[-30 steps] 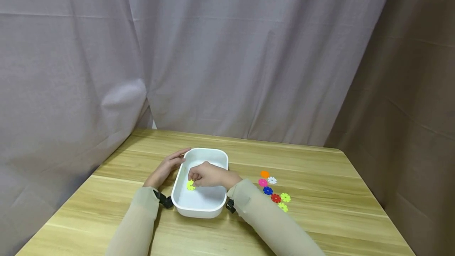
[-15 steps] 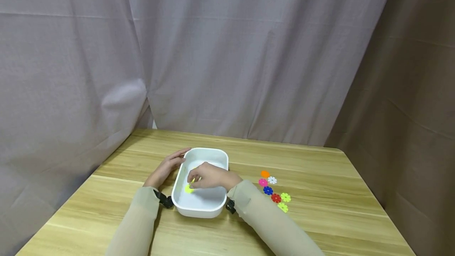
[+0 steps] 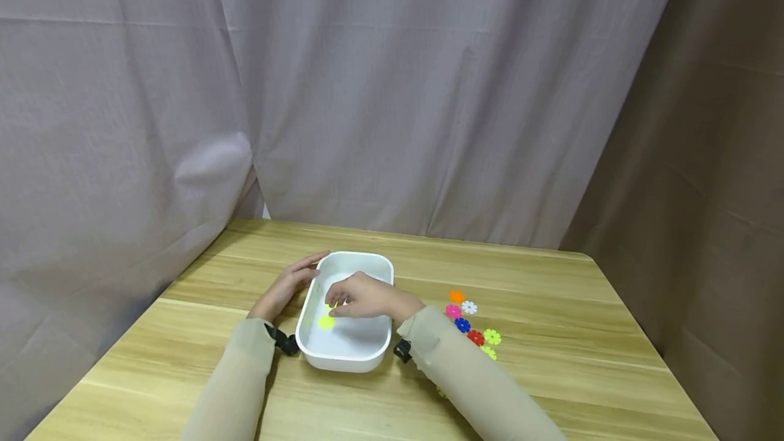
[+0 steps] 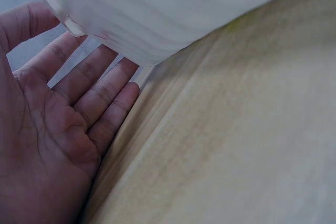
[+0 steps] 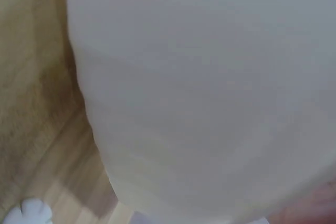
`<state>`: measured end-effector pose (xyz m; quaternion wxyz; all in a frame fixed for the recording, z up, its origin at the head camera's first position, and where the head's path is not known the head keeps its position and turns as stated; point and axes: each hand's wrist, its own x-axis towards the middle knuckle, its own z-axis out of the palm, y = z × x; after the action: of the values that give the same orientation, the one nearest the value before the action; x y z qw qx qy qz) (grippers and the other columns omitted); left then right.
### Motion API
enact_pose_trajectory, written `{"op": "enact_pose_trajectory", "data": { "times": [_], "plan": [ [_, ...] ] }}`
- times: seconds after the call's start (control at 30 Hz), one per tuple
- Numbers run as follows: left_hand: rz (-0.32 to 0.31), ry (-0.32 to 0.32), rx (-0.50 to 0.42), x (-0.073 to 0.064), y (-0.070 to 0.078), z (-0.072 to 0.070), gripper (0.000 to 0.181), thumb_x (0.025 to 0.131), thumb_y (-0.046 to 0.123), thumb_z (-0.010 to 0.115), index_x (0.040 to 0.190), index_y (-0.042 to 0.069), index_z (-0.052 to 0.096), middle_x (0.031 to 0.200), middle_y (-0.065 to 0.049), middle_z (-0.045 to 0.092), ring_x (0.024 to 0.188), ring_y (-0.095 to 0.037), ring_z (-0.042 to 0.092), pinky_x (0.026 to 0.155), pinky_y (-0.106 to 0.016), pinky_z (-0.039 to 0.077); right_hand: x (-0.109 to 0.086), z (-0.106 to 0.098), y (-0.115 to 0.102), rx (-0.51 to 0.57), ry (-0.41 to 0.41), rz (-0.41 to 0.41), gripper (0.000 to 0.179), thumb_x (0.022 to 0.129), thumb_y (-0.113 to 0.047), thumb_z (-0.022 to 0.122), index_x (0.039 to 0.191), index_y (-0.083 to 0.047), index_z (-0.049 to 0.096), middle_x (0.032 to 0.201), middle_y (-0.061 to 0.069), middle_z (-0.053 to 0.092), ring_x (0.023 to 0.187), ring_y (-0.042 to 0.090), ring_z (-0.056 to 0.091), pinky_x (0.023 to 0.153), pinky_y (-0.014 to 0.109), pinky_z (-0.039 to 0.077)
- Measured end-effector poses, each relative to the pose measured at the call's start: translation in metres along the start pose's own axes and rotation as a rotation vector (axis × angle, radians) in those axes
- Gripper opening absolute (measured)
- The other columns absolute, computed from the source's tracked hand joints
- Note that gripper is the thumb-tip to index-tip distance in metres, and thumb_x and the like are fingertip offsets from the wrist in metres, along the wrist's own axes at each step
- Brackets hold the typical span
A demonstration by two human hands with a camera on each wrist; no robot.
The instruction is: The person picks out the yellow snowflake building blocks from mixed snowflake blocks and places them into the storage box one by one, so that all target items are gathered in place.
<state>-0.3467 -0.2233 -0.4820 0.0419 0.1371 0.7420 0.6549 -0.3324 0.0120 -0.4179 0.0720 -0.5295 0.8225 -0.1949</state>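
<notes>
A white rectangular tray [image 3: 348,363] stands on the wooden table. My left hand [image 3: 284,291] lies along its left side, fingers fairly straight and touching the outer wall; in the left wrist view the fingertips meet the wall near its base. Over the inside of the tray is my right hand [image 3: 361,296], fingers loosely bent and a gap showing between thumb and fingers. Beneath it a yellow flower-shaped disc [image 3: 327,322] lies on the tray floor, with more yellow partly hidden behind the fingers. The tray wall [image 5: 199,103] fills most of the right wrist view.
Right of the tray lie loose flower-shaped discs: orange [image 3: 456,297], white [image 3: 469,307], pink [image 3: 453,312], blue [image 3: 462,325], red [image 3: 476,338] and yellow-green [image 3: 492,337]. Another yellowish one [image 3: 442,392] peeks out beside the right sleeve. Grey curtains [image 3: 392,121] hang behind the table.
The yellow disc that was at my right fingertips now lies on the tray floor. My right hand has risen slightly and shifted right, its fingers looser. The left hand stays against the tray.
</notes>
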Motion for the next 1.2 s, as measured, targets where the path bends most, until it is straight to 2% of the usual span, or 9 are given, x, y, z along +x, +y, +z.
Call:
{"op": "enact_pose_trajectory", "data": {
  "times": [0.27,0.53,0.8,1.03,1.2],
  "plan": [
    [0.015,-0.014,0.013,0.0,0.0,-0.001,0.05,0.1,0.023,0.052,0.151,0.023,0.05,0.156,-0.004,0.044,0.141,-0.028,0.041,0.118,-0.053,0.024,-0.008,-0.005,-0.005,-0.004,0.011,-0.028,0.02,0.094,-0.019,0.071,0.11,-0.006,0.073,0.103,0.002,0.074,0.089,0.002,0.065,0.085,0.016,0.051],
    [0.001,-0.007,-0.004,-0.001,0.0,0.0,0.05,0.1,0.023,0.053,0.15,0.024,0.051,0.154,-0.002,0.046,0.138,-0.027,0.045,0.118,-0.052,0.026,-0.021,-0.009,-0.004,0.052,0.005,0.011,0.032,0.094,-0.024,0.072,0.117,-0.002,0.07,0.11,0.005,0.073,0.096,0.009,0.068,0.09,0.022,0.053],
    [0.002,0.001,0.0,-0.001,0.001,0.001,0.049,0.1,0.023,0.054,0.149,0.023,0.052,0.153,-0.002,0.047,0.139,-0.027,0.044,0.118,-0.052,0.025,-0.033,-0.016,-0.002,0.087,0.021,0.012,0.035,0.094,-0.03,0.072,0.119,-0.005,0.07,0.112,0.005,0.073,0.1,0.01,0.068,0.092,0.02,0.051],
    [-0.052,0.015,-0.027,-0.002,0.002,0.001,0.049,0.099,0.027,0.057,0.147,0.03,0.054,0.152,-0.001,0.048,0.137,-0.025,0.046,0.117,-0.049,0.028,-0.044,-0.021,0.0,0.094,0.066,0.005,0.032,0.094,-0.029,0.072,0.118,-0.007,0.07,0.11,-0.003,0.072,0.1,0.007,0.067,0.093,0.022,0.051],
    [-0.053,0.017,-0.019,-0.003,0.001,0.001,0.049,0.098,0.029,0.059,0.146,0.031,0.055,0.153,0.001,0.046,0.139,-0.024,0.043,0.118,-0.048,0.027,-0.052,-0.025,0.001,0.105,0.097,0.003,0.028,0.095,-0.027,0.071,0.118,-0.011,0.07,0.111,-0.001,0.072,0.102,0.012,0.068,0.094,0.022,0.051]
  ]
}}
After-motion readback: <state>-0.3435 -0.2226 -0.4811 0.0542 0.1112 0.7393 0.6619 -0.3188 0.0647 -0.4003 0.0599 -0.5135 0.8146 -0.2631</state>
